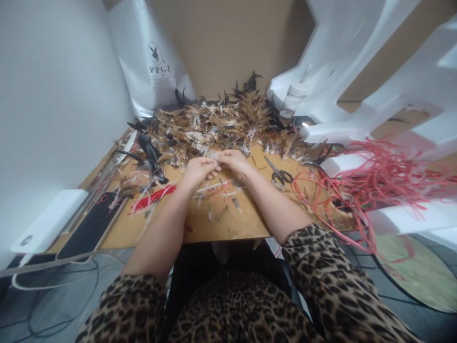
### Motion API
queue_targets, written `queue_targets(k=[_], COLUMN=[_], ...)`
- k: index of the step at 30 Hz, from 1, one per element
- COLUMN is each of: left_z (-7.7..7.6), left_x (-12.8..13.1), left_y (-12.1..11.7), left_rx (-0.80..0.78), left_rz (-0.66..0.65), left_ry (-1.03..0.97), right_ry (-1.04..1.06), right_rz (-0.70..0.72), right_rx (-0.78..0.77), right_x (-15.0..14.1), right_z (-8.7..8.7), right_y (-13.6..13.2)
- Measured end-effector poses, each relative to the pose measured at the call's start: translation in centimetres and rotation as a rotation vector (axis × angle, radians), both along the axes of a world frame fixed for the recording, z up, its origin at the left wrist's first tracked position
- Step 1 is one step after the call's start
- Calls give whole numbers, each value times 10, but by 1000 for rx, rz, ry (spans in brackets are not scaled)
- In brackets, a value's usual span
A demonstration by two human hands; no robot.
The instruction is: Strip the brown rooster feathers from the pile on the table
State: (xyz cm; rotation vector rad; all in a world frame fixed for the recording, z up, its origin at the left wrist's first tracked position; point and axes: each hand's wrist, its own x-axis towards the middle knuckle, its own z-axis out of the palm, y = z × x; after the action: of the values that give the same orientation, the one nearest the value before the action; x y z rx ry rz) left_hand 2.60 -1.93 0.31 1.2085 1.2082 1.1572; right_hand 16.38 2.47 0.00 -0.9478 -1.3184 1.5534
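My left hand [202,172] and my right hand [233,161] meet over the wooden table, fingertips pinched together. Between them shows a pale, wispy feather [213,155], partly hidden by the fingers. Just beyond the hands lies a large heap of brown and cream feathers [210,121], some tied in bunches. Loose feather bits and thin strips [221,190] are scattered below my hands. Black-handled scissors [279,172] rest on the table to the right of my right hand. Black feathers [152,155] and a red strip [153,197] lie to the left.
Red plastic strands [385,176] spill over the table's right edge across white foam pieces. A white power bank [50,221] and a dark phone [91,228] lie at the left edge. Behind stand a silver bag [153,57] and a clear jar [293,99]. Cables run along the floor.
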Motion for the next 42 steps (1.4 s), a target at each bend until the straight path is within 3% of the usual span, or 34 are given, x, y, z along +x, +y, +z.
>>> queue_targets(k=[8, 14, 19, 31, 35, 42], left_z=[4, 1, -1, 1, 5, 1], left_x=[-4, -5, -4, -1, -2, -3], left_y=[-2, 0, 1, 1, -1, 0], left_rx=[-73, -17, 25, -91, -106, -74], left_rz=[-61, -31, -28, 73, 30, -1], left_ry=[-55, -50, -37, -145, -194, -176], right_ry=[11, 36, 17, 30, 57, 13], right_rz=[54, 101, 59, 87, 39, 34], right_rx=[-50, -65, -68, -29, -71, 6], right_x=[6, 6, 5, 3, 2, 3], right_z=[-2, 3, 1, -2, -1, -7], right_y=[4, 2, 2, 2, 1, 5])
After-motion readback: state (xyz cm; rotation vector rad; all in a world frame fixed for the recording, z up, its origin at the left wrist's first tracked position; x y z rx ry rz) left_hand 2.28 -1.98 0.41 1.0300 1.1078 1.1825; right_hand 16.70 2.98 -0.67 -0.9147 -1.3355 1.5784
